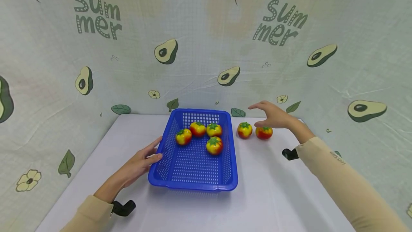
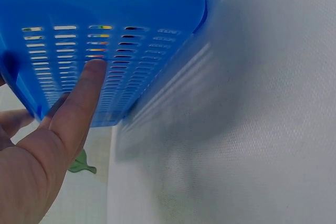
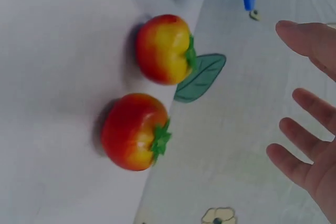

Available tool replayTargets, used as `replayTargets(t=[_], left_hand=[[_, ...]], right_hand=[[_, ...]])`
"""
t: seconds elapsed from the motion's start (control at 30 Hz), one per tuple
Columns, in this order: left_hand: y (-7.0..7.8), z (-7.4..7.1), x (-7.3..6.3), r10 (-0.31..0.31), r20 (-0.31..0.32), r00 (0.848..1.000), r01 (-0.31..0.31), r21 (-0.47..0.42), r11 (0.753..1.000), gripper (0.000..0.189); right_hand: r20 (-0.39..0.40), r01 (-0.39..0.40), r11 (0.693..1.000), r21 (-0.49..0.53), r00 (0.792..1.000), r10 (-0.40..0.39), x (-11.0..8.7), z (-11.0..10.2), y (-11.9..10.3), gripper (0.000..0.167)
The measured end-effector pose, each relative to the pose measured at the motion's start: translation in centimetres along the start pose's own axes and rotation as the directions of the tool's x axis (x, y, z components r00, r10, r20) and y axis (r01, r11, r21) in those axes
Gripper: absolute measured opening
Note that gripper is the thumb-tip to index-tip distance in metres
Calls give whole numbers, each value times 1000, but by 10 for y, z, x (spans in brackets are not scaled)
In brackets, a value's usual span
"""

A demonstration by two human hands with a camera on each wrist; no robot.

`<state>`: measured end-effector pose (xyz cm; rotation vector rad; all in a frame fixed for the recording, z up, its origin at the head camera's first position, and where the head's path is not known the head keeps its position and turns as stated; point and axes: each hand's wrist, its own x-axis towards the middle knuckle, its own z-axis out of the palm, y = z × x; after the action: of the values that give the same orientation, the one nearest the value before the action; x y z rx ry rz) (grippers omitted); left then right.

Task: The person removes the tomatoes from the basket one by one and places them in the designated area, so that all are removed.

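A blue plastic basket with slotted walls stands on the white table, holding several red-and-yellow tomato-like fruits with green leafy tops. My left hand touches the basket's left side. In the left wrist view, a straight finger rests against the slotted outer wall. My right hand is raised over the far right of the table, fingers spread and holding nothing. Below it are two more of these fruits, a left one and a right one that the hand partly covers. Both show fully in the right wrist view.
The white table ends at a hanging cloth printed with avocados and leaves, which also closes in both sides. The two loose fruits lie right of the basket, near the table's far edge.
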<state>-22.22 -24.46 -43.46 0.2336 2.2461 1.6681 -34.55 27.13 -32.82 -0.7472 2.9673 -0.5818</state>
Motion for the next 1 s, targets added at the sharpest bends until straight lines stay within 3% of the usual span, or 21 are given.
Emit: replayTargets(t=[0.2,0.47,0.73,1.0], left_hand=[[0,0,0,5,4,1000,-5,0,1000,79],[1,0,-1,6,3,1000,-6,0,1000,80],[-1,0,-1,-4,0,1000,4,-2,1000,80],[0,1,-1,-1,0,1000,1,4,1000,80]], right_hand=[[28,113,993,14,993,-113,11,-4,-35,67],[94,241,968,64,965,-246,24,4,-71,67],[210,306,946,108,923,-322,38,27,-93,68],[310,354,920,165,867,-389,52,49,-103,64]])
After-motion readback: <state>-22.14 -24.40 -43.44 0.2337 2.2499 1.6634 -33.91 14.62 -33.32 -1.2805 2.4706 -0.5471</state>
